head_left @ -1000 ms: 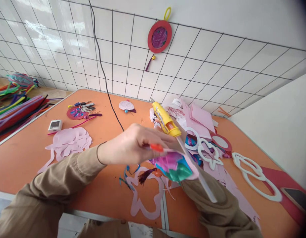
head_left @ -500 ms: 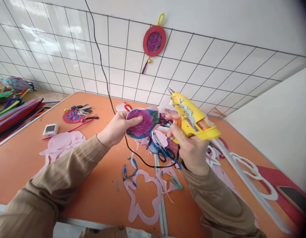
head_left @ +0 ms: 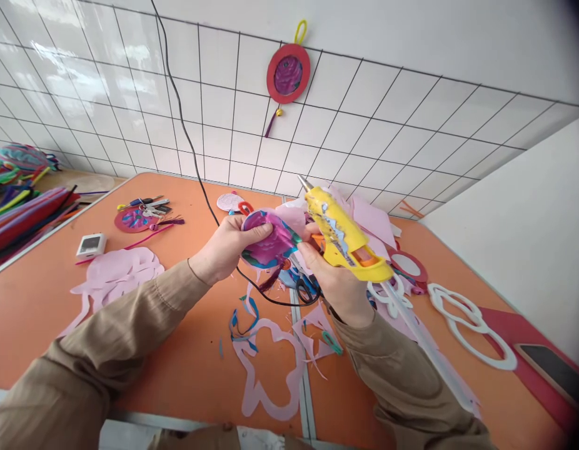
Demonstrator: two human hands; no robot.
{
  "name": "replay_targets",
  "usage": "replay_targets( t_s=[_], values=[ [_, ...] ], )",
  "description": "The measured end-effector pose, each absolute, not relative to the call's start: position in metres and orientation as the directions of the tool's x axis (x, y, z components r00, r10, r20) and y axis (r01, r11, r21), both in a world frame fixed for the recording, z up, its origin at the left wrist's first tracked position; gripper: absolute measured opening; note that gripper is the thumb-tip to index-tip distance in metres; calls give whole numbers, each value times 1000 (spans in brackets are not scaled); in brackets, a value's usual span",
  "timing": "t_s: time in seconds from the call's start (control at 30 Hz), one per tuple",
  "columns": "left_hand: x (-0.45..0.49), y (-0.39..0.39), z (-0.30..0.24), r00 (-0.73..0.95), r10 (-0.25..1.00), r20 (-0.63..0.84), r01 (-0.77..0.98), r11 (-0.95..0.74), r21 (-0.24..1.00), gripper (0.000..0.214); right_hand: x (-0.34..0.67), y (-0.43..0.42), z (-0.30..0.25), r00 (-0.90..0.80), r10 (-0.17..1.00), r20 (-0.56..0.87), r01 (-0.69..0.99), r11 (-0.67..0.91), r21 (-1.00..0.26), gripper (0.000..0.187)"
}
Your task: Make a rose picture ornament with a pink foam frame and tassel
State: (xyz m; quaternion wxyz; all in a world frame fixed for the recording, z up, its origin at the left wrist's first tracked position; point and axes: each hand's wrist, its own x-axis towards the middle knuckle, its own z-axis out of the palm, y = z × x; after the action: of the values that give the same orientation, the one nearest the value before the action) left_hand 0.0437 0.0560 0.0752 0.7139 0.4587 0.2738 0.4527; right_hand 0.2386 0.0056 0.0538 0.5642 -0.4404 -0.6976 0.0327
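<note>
Between thumb and fingers, my left hand (head_left: 224, 247) pinches a round floral fabric ornament (head_left: 266, 240), magenta with blue and green edges. A red loop (head_left: 246, 208) shows at its top and a dark purple tassel (head_left: 271, 279) hangs below it. My right hand (head_left: 339, 281) is wrapped around a yellow glue gun (head_left: 343, 234), its metal nozzle pointing up and to the left. That hand's thumb and finger touch the ornament's right edge. Black-handled scissors (head_left: 306, 289) lie partly hidden under the hands.
A black cord (head_left: 191, 140) runs down from above and passes below the ornament. Pink cutouts (head_left: 125, 269), a pink flower-shaped scrap (head_left: 296, 375), keys (head_left: 153, 209) and a white timer (head_left: 91, 245) lie on the orange table (head_left: 177, 369). White frames (head_left: 481, 337) and a phone (head_left: 552, 372) lie right.
My right hand has moved left with the glue gun and now touches the ornament. The ornament has tilted in my left hand, and its tassel now hangs in view.
</note>
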Motion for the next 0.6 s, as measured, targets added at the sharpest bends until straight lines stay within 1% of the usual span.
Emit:
replay_targets(
  t_s=[0.07,0.13,0.27,0.33,0.47,0.53,0.6],
  values=[
    [44,55,75,451,892,2,-413,207,887,38,233,3,55,-11,596,803,606,643,-469,12],
    [43,55,74,454,891,-11,-440,235,867,38,228,1,58,-34,563,825,607,668,-431,14],
    [42,54,73,479,877,-35,-453,282,846,30,226,-1,66,-105,587,802,672,637,-378,12],
    [41,54,72,500,865,-37,-444,293,846,30,227,-1,69,-144,599,788,696,627,-349,12],
    [41,53,74,525,851,-7,-435,275,858,43,228,1,69,-173,587,791,693,643,-326,14],
    [42,53,75,536,844,23,-433,251,866,50,229,1,67,-172,590,789,690,643,-331,11],
    [43,51,77,537,842,50,-436,226,871,50,229,2,66,-165,613,773,703,623,-344,7]
  ],
)
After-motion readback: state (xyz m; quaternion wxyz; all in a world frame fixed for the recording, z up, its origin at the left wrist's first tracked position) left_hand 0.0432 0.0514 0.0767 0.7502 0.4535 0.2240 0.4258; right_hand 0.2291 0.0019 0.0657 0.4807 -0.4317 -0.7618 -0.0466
